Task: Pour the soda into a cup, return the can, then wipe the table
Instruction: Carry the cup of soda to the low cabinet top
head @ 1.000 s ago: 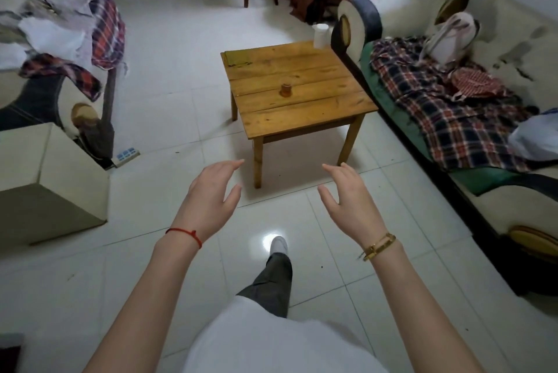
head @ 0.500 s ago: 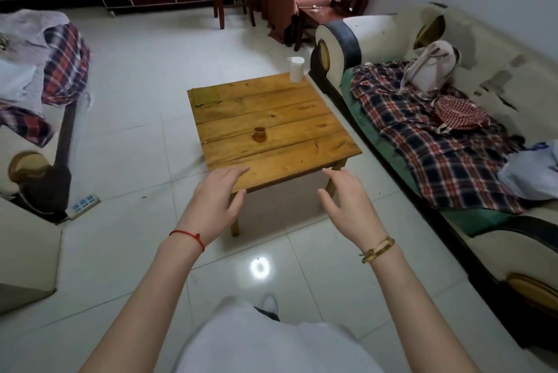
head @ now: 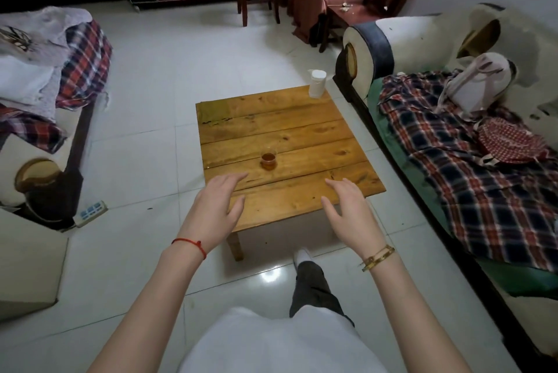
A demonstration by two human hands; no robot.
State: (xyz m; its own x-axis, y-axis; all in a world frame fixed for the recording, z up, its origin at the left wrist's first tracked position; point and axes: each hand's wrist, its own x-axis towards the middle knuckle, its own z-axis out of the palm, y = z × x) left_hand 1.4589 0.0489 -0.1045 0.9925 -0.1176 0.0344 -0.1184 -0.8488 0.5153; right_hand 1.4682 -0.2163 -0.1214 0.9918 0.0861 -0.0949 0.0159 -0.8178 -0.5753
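Your left hand [head: 216, 209] and right hand [head: 350, 211] hover empty over the worktop's [head: 290, 119] near edge, fingers spread and relaxed, likely because you are only arriving and have nothing to take yet. The small glass cup [head: 268, 159] stands mid-worktop with amber liquid in it, possibly soda already poured; the white container [head: 317, 83] sits at the far right corner, and no can shows.

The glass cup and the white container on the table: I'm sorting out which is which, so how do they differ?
The glass cup is clear, short and open-topped, with brown liquid in it; the white container is opaque, taller and capped. The glass cup stands near the middle of the wooden table; the white container stands at its far right corner. Both stand upright, untouched.
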